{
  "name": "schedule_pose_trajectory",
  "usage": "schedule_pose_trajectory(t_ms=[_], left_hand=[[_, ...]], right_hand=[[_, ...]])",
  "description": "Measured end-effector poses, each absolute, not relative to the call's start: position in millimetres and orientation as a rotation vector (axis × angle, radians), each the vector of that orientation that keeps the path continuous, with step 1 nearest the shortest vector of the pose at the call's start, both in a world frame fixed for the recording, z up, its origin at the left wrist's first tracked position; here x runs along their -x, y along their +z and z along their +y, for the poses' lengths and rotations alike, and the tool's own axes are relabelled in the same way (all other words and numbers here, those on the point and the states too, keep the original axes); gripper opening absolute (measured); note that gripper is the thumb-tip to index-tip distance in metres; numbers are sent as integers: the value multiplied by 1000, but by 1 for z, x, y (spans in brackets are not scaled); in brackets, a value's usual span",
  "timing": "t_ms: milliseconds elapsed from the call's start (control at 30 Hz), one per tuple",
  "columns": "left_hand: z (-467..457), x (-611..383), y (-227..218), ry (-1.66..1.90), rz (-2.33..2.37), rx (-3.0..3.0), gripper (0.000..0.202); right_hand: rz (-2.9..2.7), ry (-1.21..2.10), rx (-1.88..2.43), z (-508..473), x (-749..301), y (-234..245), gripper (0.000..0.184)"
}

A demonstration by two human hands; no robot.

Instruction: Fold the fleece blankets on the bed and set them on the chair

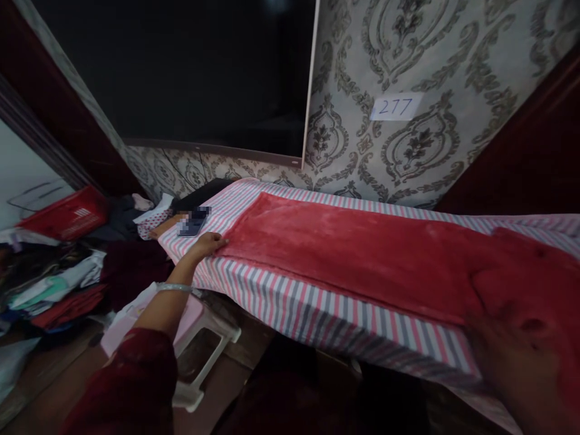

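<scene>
Fingers of left hand (209, 243) were pinched at near left corner of long red plush cloth (344, 241), spread rightward, long axis along pink-grey-white striped, cloth-draped table (281, 296). Blurred right hand (516, 356) was held by rumpled right end; grip could not be told.

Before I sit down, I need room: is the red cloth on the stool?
No, the red cloth lies on the striped cloth.

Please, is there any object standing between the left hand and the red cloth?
Nothing visible stands between them: the left hand is at the left edge of the red cloth. The phone lies beyond the hand, clear of the cloth.
</scene>
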State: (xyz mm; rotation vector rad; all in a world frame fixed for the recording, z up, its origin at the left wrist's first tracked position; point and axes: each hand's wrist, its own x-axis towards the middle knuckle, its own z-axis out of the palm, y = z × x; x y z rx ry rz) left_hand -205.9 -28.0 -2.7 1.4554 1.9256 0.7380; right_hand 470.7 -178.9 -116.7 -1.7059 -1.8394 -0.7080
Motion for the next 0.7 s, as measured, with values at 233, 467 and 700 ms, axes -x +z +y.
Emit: schedule_pose_trajectory(t_ms=[233,467,700], left_hand=[[-26,205,-1,824,1941,-1380,43],[-23,205,1,656,2063,-1488,35],[-17,204,2,618,2103,-1495,42]], right_hand=[[-1914,-745,1630,-180,-460,-101,27],[-1955,-749,1647,-191,-454,-98,33],[-1946,-495,1600,-170,-405,-68,35]])
